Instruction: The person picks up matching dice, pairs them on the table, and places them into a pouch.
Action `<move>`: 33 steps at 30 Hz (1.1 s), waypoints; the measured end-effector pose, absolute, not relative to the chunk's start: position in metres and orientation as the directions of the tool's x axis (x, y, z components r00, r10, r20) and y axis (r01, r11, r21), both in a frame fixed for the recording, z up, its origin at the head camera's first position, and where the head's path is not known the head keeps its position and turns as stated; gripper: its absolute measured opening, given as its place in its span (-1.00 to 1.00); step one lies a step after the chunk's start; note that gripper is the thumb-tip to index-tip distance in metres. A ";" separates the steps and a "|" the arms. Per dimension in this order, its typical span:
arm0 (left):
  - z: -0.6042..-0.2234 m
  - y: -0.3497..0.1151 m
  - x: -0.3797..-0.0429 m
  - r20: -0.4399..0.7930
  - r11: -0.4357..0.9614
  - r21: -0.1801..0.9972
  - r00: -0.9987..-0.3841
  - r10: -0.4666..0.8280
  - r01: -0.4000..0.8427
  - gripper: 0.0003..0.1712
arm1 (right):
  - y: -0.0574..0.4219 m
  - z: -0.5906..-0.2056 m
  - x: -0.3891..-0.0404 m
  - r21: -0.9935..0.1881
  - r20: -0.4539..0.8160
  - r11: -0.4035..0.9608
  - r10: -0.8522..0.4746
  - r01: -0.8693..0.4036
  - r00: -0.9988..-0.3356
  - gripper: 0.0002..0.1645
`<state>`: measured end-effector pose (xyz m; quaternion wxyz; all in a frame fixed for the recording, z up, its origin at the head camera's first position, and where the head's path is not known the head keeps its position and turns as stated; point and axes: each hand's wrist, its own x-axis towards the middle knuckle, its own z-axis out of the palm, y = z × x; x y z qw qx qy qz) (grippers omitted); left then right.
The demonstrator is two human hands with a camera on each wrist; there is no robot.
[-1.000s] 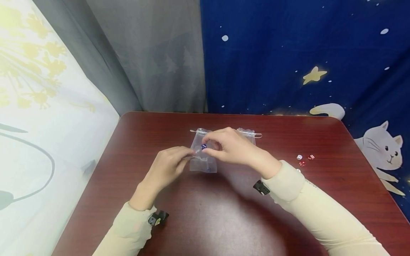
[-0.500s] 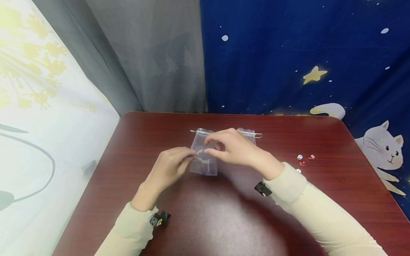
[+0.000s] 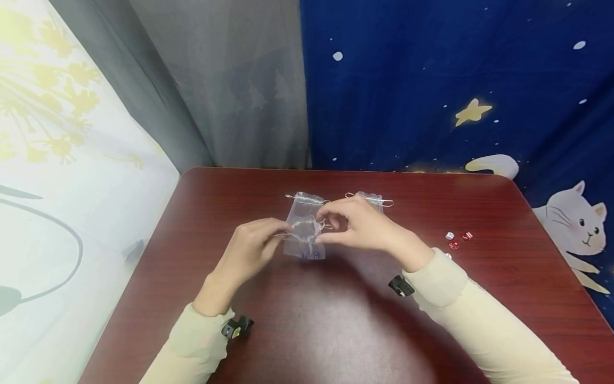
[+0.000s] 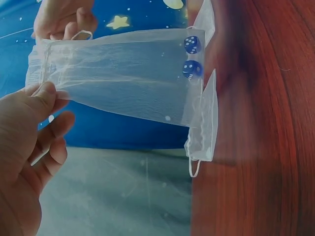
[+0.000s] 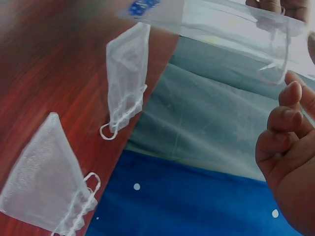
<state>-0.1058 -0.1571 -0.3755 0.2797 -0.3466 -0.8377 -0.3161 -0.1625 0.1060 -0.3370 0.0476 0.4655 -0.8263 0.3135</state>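
- Fingers, left hand (image 3: 255,246): pinching mesh bag (image 4: 123,73) at its mouth.
- Right hand (image 3: 366,224): at opposite rim; pinch cannot be told.
- Bag: mouth up over worktop (image 3: 307,330), blue dice (image 4: 192,69) at bottom.
- Hazard: loosened left pinch may spill dice.

The wall (image 3: 29,106) on my left glares nearly white, a pale sheen and soft shadow lie across the table (image 3: 312,325), and the right wrist view blurs the dice (image 5: 143,7).
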 end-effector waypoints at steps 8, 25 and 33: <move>-0.375 -0.157 -0.106 0.694 0.549 0.347 -0.602 0.395 0.761 -0.72 | 0.110 -0.346 -0.162 -0.471 0.395 0.348 -0.738 -0.810 -0.547 -0.96; -0.376 -0.158 -0.104 0.813 0.636 0.265 -0.523 0.257 0.725 -0.80 | 0.119 -0.350 -0.162 -0.405 0.592 0.303 -0.633 -0.863 -0.500 -0.94; -0.377 -0.155 -0.105 0.890 0.671 0.250 -0.439 0.124 0.698 -0.85 | 0.116 -0.354 -0.163 -0.390 0.660 0.276 -0.582 -0.878 -0.476 -0.92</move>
